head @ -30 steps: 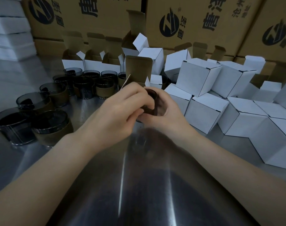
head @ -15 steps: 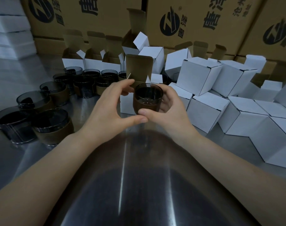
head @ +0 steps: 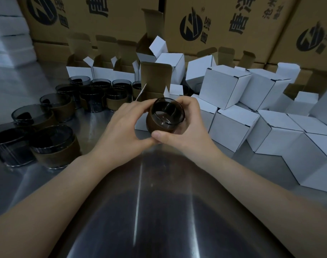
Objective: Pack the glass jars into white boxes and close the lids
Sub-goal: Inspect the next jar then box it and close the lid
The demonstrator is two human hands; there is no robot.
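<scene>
Jar (head: 165, 116) has tipped nearer; left hand (head: 121, 131) and right hand (head: 188, 131) both curl round it. Slick glass might slip onto the tabletop (head: 38, 183).

Brown shipping cartons (head: 224, 41) along the back wall bear black print: a round logo (head: 191, 27) with a slanted H-like mark, and large Chinese characters (head: 239, 24), one reading 惠. The smaller characters are too blurred to read

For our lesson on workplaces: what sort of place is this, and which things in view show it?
Probably a packing bench in a warehouse: rows of glass jars, heaped white boxes, big printed cartons behind.
</scene>
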